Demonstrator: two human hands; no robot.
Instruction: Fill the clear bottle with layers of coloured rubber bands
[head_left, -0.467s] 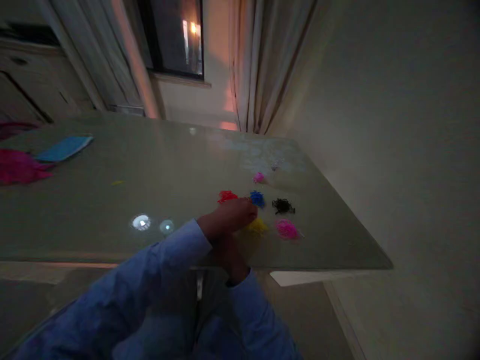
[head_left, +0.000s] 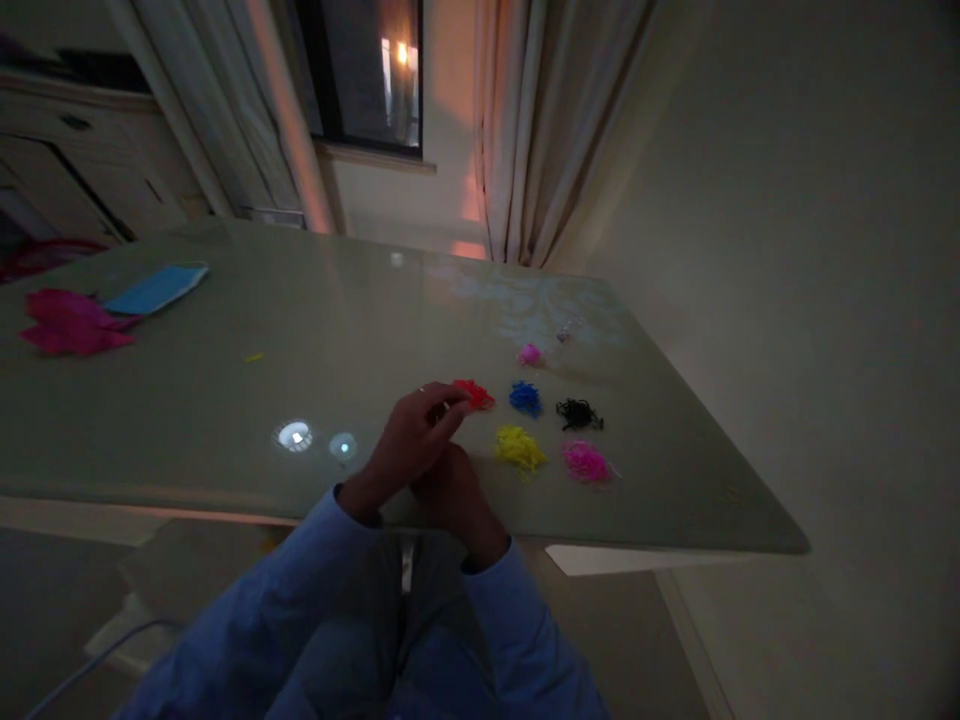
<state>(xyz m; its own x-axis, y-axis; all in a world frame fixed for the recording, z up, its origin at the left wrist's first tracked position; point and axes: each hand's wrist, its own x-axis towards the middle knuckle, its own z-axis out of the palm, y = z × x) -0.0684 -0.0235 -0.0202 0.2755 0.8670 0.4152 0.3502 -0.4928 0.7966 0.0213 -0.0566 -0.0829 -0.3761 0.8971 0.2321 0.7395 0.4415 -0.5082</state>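
Note:
My left hand (head_left: 411, 432) reaches over the right one, thumb and fingertips pinched together at the left edge of a red pile (head_left: 475, 394) of thin pieces that look like small rubber bands. Whether a piece is between the fingertips is hidden. Just below, near the table's front edge, my right hand (head_left: 454, 490) is closed, its palm and any contents out of sight. Similar piles lie to the right: blue (head_left: 525, 398), yellow (head_left: 519, 450), black (head_left: 578, 413) and bright pink (head_left: 587, 462).
Behind the piles are a small pink bundle (head_left: 530, 354) and a clear crumpled item (head_left: 566, 330). A blue face mask (head_left: 159, 289) and a magenta crumpled cloth or bag (head_left: 77, 322) lie far left on the glossy table (head_left: 315, 330). A small yellow bit (head_left: 254, 357) lies nearer.
My left hand has moved left, from over the yellow and blue piles to the red pile's edge. My right hand stays low beside it. The view has shifted slightly left.

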